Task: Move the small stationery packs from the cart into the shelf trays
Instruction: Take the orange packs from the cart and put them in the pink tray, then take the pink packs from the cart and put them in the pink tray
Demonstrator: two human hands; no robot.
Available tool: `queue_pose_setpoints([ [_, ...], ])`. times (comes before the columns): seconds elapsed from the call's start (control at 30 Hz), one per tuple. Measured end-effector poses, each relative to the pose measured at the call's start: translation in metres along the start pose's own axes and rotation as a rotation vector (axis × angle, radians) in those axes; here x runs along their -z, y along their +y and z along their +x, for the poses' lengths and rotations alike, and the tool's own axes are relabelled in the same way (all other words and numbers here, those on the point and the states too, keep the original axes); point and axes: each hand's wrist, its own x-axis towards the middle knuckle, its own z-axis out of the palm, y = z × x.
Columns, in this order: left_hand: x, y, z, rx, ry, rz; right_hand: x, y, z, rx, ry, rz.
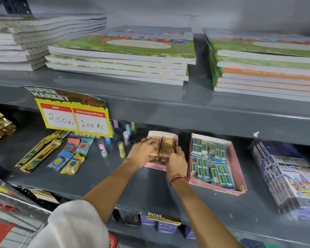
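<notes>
A pink cardboard tray [155, 167] labelled "ERASER" sits on the middle grey shelf. Small tan stationery packs [166, 144] fill it in rows. My left hand [141, 152] rests on the packs at the tray's left side, fingers curled over them. My right hand [175, 161] presses on the packs at the tray's right front. Both hands are in contact with the packs. A second pink tray [237, 161] to the right holds several blue-and-white eraser packs [211, 160]. The wire cart [16, 208] shows at the lower left.
Loose glue sticks [122, 149], sharpener packets [72, 154] and crayon packs [41, 151] lie left of the tray under a hanging price sign [73, 117]. Colour-pencil boxes [286, 174] sit at the right. Notebook stacks [122, 56] fill the shelf above.
</notes>
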Motion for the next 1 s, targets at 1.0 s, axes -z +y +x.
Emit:
queue_pose_setpoints([
  [1.0, -0.089, -0.090, -0.380, 1.126, 0.360, -0.354, -0.140, -0.209, -0.218, 0.861, -0.348, 0.268],
])
